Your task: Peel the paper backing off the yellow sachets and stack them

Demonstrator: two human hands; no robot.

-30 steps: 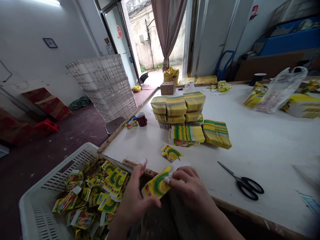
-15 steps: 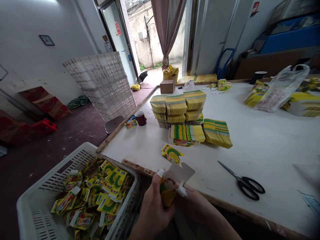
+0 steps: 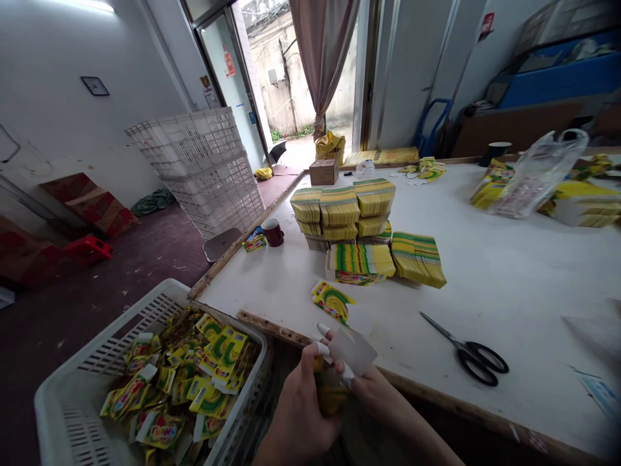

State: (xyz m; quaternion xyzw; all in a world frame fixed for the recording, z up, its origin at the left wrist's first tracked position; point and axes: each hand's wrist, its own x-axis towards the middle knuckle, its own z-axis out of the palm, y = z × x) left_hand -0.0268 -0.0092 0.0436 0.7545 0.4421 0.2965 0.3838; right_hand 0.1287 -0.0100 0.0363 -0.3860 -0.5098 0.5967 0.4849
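Both hands are closed on one small yellow-green carton [image 3: 334,388] at the table's near edge. My left hand [image 3: 298,414] grips its left side from below. My right hand [image 3: 373,395] pinches the white inner flap [image 3: 354,351], which stands up above the fingers. White tape wraps several fingertips. Just beyond, one flat yellow-green carton blank [image 3: 332,300] lies on the white table [image 3: 485,285]. Further back stand stacks of flat blanks [image 3: 361,230].
A white plastic crate [image 3: 97,349] at lower left holds several folded cartons. Black scissors [image 3: 468,353] lie right of my hands. A dark red mug [image 3: 274,231] sits near the left table edge. Stacked white crates [image 3: 204,168] stand on the floor. A clear plastic bag [image 3: 538,171] lies far right.
The carton went from lying flat and open between my hands to being folded up, with its white flap raised. Both hands drew closer together near the table edge.
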